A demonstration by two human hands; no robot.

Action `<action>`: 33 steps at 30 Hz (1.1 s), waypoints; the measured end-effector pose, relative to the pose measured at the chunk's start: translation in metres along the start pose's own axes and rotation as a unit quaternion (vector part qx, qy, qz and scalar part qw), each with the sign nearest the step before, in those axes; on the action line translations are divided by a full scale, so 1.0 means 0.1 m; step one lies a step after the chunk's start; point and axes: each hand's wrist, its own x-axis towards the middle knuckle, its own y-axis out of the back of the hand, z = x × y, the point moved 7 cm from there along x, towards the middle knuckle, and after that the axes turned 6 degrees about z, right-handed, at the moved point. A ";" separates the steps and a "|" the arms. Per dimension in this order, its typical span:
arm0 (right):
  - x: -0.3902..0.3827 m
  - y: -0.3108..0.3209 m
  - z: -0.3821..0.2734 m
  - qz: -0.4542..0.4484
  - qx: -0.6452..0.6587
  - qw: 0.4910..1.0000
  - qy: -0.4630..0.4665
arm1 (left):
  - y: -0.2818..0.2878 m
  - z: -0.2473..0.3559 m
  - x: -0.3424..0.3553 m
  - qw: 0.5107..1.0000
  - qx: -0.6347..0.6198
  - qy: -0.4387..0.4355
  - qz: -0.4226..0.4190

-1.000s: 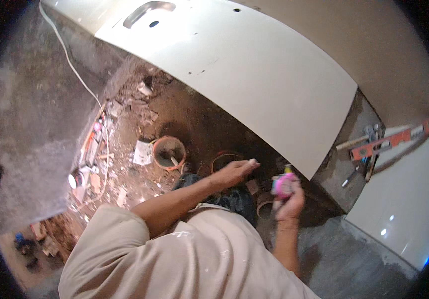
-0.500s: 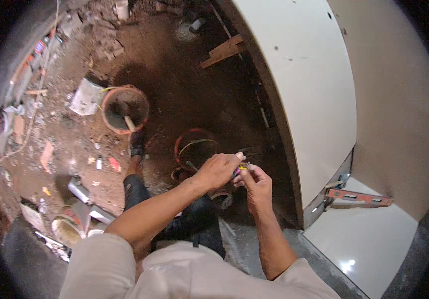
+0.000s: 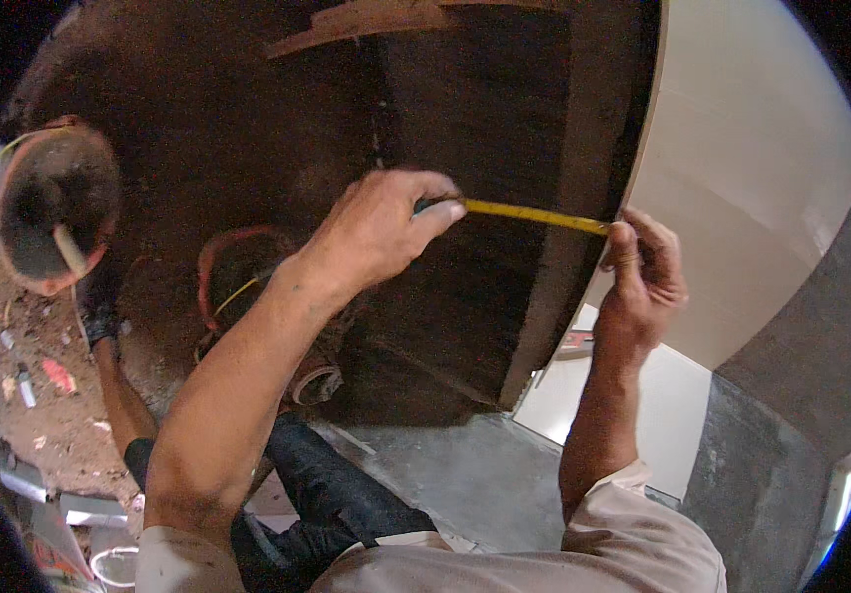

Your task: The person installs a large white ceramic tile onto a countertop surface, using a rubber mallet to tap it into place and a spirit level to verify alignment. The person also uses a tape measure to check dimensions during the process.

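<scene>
A yellow tape measure blade (image 3: 539,213) stretches between my hands over a dark gap beside the tiled wall. Its dark case is mostly hidden in my left hand (image 3: 376,225), whose fingers close round it. At the other end, my right hand (image 3: 645,272) pinches the blade's tip between thumb and fingers, next to the edge of the white wall panel (image 3: 742,128).
An orange-rimmed bucket (image 3: 58,212) with a handle sticking out stands at the left. A second bucket (image 3: 213,282) is partly behind my left forearm. Rubble (image 3: 40,395) litters the ground. A white floor tile (image 3: 668,395) lies below my right hand.
My hands have moved apart and the yellow blade is pulled out between them. My right hand has gone right to the panel's edge, and the view has swung right.
</scene>
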 end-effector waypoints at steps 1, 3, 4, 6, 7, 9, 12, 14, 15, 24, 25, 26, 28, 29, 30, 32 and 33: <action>0.07 0.05 -0.06 0.011 -0.031 0.999 0.030 | -0.06 0.01 0.09 1.000 -0.022 -0.015 -0.003; 0.20 0.06 -0.16 0.044 -0.029 0.997 0.048 | -0.16 0.06 0.28 0.999 -0.034 -0.022 0.025; 0.27 0.06 -0.16 0.042 -0.017 0.997 0.060 | -0.21 0.08 0.38 0.998 -0.043 -0.016 0.032; 0.39 0.04 -0.15 0.036 -0.019 0.996 0.075 | -0.21 0.07 0.53 0.998 -0.038 -0.014 0.040; 0.44 0.01 -0.13 0.033 -0.036 0.996 0.075 | -0.19 0.09 0.58 0.999 -0.025 -0.019 0.039; 0.48 -0.02 -0.11 0.029 -0.065 0.995 0.070 | -0.19 0.08 0.69 0.999 -0.011 -0.023 0.026; 0.52 -0.08 -0.09 0.034 -0.083 0.994 0.066 | -0.22 0.01 0.81 1.000 -0.019 -0.025 -0.002; 0.57 -0.08 -0.07 0.045 -0.067 0.993 0.081 | -0.26 -0.02 0.87 0.999 -0.039 -0.027 -0.003; 0.59 -0.09 -0.08 0.053 -0.062 0.993 0.089 | -0.26 -0.01 0.90 0.998 -0.039 -0.039 0.014; 0.73 -0.25 -0.11 0.039 -0.063 0.990 0.120 | -0.10 -0.03 1.14 0.993 -0.007 -0.107 0.057; 0.74 -0.23 -0.07 0.043 -0.062 0.989 0.128 | -0.11 -0.03 1.14 0.990 -0.001 -0.122 0.075; 0.74 -0.23 -0.04 0.045 -0.061 0.988 0.136 | -0.11 -0.02 1.14 0.986 0.005 -0.136 0.093; 0.72 -0.24 -0.04 0.049 -0.049 0.987 0.144 | -0.18 0.03 1.20 0.978 -0.011 -0.183 0.097; 0.72 -0.25 -0.08 0.049 -0.049 0.986 0.150 | -0.20 0.09 1.22 0.973 -0.025 -0.207 0.099; 0.72 -0.28 -0.11 0.027 -0.025 0.988 0.147 | -0.25 0.10 1.25 0.976 -0.027 -0.198 0.088; 0.73 -0.35 -0.08 0.043 -0.009 0.989 0.141 | -0.22 0.17 1.28 0.981 -0.021 -0.182 0.063; 0.72 -0.37 -0.08 0.052 -0.003 0.989 0.138 | -0.18 0.18 1.29 0.982 -0.006 -0.178 0.066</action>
